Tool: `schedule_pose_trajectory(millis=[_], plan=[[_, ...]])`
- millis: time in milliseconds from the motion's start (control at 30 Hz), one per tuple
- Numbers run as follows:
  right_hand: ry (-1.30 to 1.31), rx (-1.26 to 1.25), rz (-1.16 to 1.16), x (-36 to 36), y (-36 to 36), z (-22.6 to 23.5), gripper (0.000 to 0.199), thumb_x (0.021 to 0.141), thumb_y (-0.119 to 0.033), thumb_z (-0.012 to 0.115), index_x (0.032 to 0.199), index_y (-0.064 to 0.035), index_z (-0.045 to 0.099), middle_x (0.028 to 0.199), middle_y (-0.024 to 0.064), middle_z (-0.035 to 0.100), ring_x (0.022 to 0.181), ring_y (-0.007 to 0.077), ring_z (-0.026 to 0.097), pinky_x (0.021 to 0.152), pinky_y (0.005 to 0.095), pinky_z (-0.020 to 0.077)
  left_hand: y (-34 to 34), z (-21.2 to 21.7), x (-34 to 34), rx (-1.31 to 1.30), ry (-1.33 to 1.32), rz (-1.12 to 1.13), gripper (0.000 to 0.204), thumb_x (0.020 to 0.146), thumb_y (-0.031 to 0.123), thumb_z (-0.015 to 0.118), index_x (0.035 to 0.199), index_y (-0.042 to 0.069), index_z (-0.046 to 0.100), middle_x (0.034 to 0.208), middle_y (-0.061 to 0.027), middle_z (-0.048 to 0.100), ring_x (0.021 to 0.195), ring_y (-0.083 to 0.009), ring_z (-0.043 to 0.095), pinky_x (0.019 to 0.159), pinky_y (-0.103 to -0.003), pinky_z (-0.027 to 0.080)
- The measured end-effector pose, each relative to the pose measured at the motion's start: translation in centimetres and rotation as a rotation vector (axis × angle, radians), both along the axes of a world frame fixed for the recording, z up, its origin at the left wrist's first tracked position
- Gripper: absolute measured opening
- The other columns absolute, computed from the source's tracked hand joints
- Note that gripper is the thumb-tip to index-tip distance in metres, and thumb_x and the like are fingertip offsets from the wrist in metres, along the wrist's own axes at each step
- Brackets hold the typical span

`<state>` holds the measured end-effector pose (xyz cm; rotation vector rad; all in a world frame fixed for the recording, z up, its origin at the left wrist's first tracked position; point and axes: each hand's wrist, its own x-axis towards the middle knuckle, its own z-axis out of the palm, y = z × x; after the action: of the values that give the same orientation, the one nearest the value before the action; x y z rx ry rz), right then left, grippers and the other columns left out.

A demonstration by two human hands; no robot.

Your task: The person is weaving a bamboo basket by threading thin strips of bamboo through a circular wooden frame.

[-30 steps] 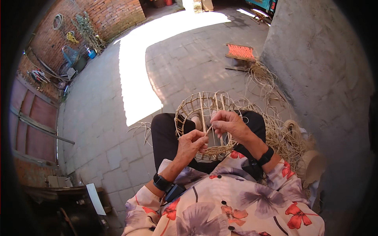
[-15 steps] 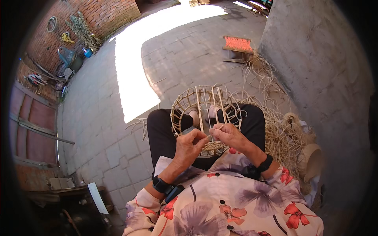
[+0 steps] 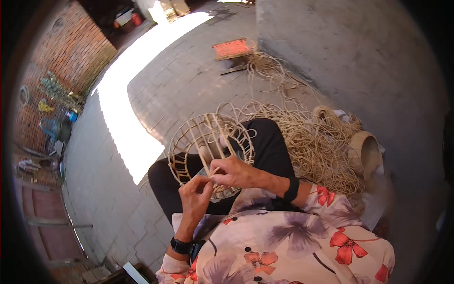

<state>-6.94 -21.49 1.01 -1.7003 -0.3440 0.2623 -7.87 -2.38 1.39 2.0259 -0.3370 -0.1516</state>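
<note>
Across my knees rests a round, open basket frame (image 3: 171, 158) of thin pale rods tied in a lattice. Straight pale strands (image 3: 217, 127) run over its opening. At its near side my left hand (image 3: 193, 196) is closed in a pinch on a pale cord, thumb against forefinger. Just above and to the right, my right hand (image 3: 232, 172) pinches the cord (image 3: 215, 172) too, its fingertips almost touching the left ones. Woven cord (image 3: 224, 191) at the near rim shows partly below the hands. The cord between the fingertips is mostly hidden.
A large tangle of pale cord (image 3: 307, 142) lies on the floor at my right, with a coil (image 3: 325, 114) and a tan round container (image 3: 364, 154) beside it. Farther off stands a low stool (image 3: 232, 48) with a red-orange seat. A grey wall (image 3: 359, 61) rises on the right.
The view has swung right, so everything sits farther left in it. My hands have come closer together at the near rim, both still pinching.
</note>
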Motion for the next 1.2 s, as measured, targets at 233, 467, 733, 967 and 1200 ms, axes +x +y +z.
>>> schedule_pose_trajectory(millis=[233, 467, 733, 967, 1200], plan=[[-0.155, -0.07, -0.055, -0.3, 0.9, -1.5, 0.015, 0.07, -0.011, 0.061, 0.079, 0.0017, 0.06, 0.066, 0.0171, 0.065, 0.062, 0.0292, 0.065, 0.061, 0.0368, 0.0512, -0.1, 0.0, -0.3, 0.025, -0.012, -0.009, 0.006, 0.081, 0.0, 0.063, 0.077, -0.003, 0.061, 0.064, -0.0021, 0.06, 0.059, -0.0059, 0.056, 0.055, -0.021, 0.044], [-0.236, -0.123, -0.179, -1.2, -1.1, -2.1, 0.014, 0.068, -0.01, 0.061, 0.077, 0.0005, 0.06, 0.063, 0.0173, 0.062, 0.061, 0.0358, 0.063, 0.059, 0.041, 0.0493, -1.9, 0.8, 0.1, 0.081, 0.073, -0.041, 0.008, 0.081, 0.003, 0.063, 0.078, -0.003, 0.059, 0.063, -0.0027, 0.06, 0.057, -0.0066, 0.056, 0.054, -0.022, 0.045], [0.36, 0.259, -0.916, -5.3, -22.1, -13.4, 0.019, 0.087, -0.022, 0.06, 0.086, -0.0028, 0.061, 0.067, 0.0048, 0.062, 0.05, 0.0093, 0.056, 0.042, 0.0223, 0.0426, -0.7, 0.5, 1.3, -0.057, 0.342, -0.032, 0.013, 0.09, 0.012, 0.059, 0.086, 0.0, 0.054, 0.072, -0.007, 0.061, 0.056, -0.0114, 0.058, 0.055, -0.023, 0.049], [0.672, 0.202, -1.117, -4.0, -28.2, -31.3, 0.022, 0.092, -0.018, 0.053, 0.103, -0.0005, 0.06, 0.085, 0.0108, 0.063, 0.064, 0.0162, 0.062, 0.05, 0.0276, 0.0482, -1.2, 0.7, 1.7, -0.045, 0.421, 0.007, 0.018, 0.092, 0.016, 0.06, 0.088, 0.0, 0.053, 0.074, -0.009, 0.062, 0.057, -0.0123, 0.059, 0.055, -0.024, 0.05], [0.477, 0.699, -1.263, 0.9, -24.5, -32.8, 0.029, 0.092, -0.021, 0.059, 0.114, -0.0017, 0.056, 0.092, 0.0084, 0.062, 0.074, 0.018, 0.063, 0.063, 0.0313, 0.0526, -1.4, 0.8, 1.1, -0.064, 0.438, 0.034, 0.016, 0.092, 0.017, 0.06, 0.087, 0.003, 0.052, 0.07, -0.0079, 0.06, 0.055, -0.0117, 0.056, 0.05, -0.024, 0.047]])
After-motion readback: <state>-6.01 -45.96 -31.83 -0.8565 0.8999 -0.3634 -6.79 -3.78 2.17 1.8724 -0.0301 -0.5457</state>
